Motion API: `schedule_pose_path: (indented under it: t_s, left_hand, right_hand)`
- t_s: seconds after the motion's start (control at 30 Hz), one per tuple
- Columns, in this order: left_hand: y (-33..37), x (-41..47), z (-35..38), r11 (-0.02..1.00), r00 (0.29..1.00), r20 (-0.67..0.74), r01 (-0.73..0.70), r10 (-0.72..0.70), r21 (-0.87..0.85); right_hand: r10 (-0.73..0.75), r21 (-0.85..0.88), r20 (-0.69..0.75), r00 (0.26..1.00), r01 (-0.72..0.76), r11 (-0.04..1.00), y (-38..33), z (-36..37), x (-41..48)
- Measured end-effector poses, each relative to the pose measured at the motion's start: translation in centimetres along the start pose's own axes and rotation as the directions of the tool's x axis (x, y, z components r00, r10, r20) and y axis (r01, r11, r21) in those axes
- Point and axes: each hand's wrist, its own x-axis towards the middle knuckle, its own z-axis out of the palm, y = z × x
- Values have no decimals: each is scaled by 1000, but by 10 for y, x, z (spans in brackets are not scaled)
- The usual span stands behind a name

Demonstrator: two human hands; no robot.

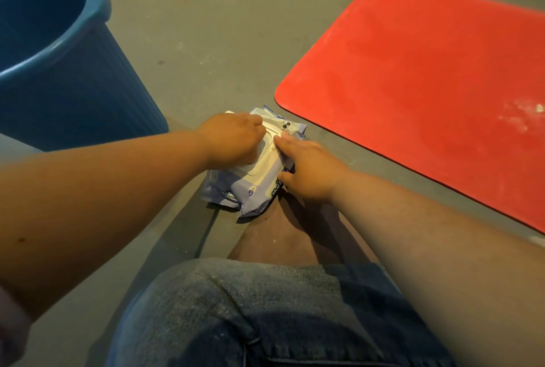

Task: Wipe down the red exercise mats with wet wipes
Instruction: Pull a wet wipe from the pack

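Observation:
A lilac and white pack of wet wipes (253,187) lies on the grey floor just in front of my knee. My left hand (233,139) rests on top of the pack, its fingers curled at the white flip lid. My right hand (306,172) holds the pack's right side, thumb underneath and fingers along the lid's edge. A red exercise mat (427,77) lies flat on the floor to the right, with pale dusty smears near its right edge.
A dark blue ribbed bucket (59,66) stands on the floor at the left, close to my left forearm. My bare shin and denim-covered knee (265,307) fill the lower middle. Grey floor (206,27) stretches between bucket and mat.

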Motion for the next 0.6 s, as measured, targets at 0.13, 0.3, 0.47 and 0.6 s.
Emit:
schedule_pose_path:
  t_s: [0.13,0.3,0.47,0.6]
  left_hand:
    - [-9,-5,-14,985,985,-115,116,-131,-128]
    - [-4,-11,-40,935,950,-229,131,-214,-329]
    - [3,-15,-52,850,901,-308,114,-307,-514]
    - [-2,-16,-49,731,884,-259,126,-390,-671]
  right_hand:
    - [7,64,-119,993,1,998,-4,-2,4]
    - [55,205,-301,952,9,979,-19,-11,12]
    - [96,386,-246,965,6,923,-33,-20,21]
    - [207,500,-290,935,-36,865,-39,-27,24]
